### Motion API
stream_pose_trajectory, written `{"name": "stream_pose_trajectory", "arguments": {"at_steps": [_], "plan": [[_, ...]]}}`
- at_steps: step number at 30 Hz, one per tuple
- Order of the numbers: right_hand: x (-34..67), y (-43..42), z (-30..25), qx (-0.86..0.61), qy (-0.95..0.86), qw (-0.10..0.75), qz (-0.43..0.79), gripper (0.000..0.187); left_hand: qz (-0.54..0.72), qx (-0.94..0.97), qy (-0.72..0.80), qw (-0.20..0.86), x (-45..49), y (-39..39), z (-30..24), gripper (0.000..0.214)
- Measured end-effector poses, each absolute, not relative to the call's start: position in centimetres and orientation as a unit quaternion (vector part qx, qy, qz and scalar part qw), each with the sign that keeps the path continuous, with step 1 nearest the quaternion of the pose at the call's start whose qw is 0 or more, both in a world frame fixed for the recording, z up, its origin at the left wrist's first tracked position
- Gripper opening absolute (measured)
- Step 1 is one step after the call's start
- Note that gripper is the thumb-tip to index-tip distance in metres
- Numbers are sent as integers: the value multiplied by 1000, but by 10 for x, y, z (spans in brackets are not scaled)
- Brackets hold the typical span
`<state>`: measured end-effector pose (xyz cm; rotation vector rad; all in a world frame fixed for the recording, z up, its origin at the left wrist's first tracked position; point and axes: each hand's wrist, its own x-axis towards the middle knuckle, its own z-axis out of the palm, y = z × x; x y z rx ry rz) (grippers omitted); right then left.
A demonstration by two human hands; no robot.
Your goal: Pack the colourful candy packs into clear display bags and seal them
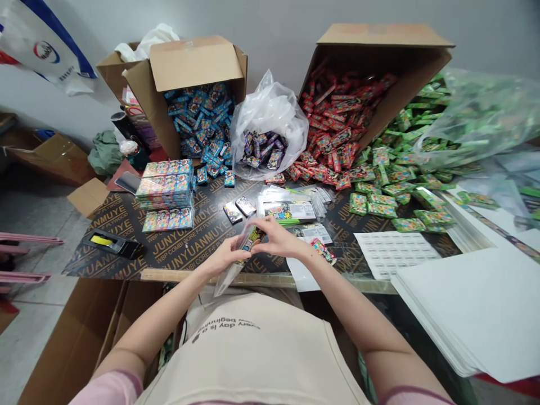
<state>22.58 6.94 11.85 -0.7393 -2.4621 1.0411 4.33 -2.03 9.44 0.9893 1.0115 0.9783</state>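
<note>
Both my hands are closed around a clear plastic bag (230, 277) at the table's front edge. Small printed packs show through its upper part. My left hand (230, 254) grips the bag's near side, and my right hand (276, 239) pinches its upper right side. The bag's lower end hangs slanted toward my apron. Just beyond my hands lie two small dark boxes (238, 209) and a pile of flat clear bags with printed cards (291, 211). Beside my right wrist is a colourful pack (323, 251), partly covered by the forearm.
Stacked wrapped packs (165, 185) and a black tape dispenser (113, 243) stand at left. Behind are a carton of blue packs (198, 118), a plastic bag of purple packs (270, 124) and a carton of red packs (337, 107). Green packs (392, 185), a label sheet (396, 254) and white sheets (476, 309) lie right.
</note>
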Motion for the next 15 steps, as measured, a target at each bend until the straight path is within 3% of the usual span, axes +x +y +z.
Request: {"name": "stream_pose_trajectory", "arguments": {"at_steps": [3,8,12,15], "plan": [[222,70,114,-286,-849,220,387,69,444,429,480,623,42,-20,93,37],[204,61,92,-388,-687,406,461,79,479,348,516,619,36,-15,99,36],[194,49,78,-351,-571,343,658,59,478,383,520,596,33,-15,103,39],[192,47,79,-356,-561,318,676,46,459,460,564,509,32,-15,101,45]]}}
